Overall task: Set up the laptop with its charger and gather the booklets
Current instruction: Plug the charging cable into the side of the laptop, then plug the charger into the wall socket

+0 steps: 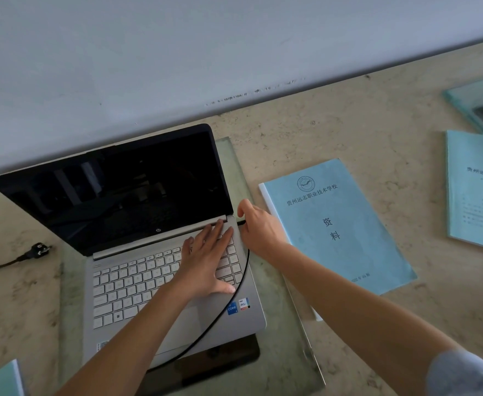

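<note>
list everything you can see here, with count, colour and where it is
laptop: 1, silver with black screen, open, centre-left on a glass sheet
glass sheet: 1, clear greenish, under the laptop
charger cable: 1, black, across the laptop's right side
wall plug: 1, black, lying left of the laptop
booklets: 3 light blue, one right of laptop, one far right, one bottom-left corner
left hand: flat on the keyboard
right hand: at the laptop's right edge, on the cable end

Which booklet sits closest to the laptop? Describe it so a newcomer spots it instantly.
Start at the open laptop on the beige table. Immediately to its right, past the right hand, lies a light blue booklet. Unlike the other blue booklets, which the frame edges cut off, this one shows almost its whole cover.
</note>
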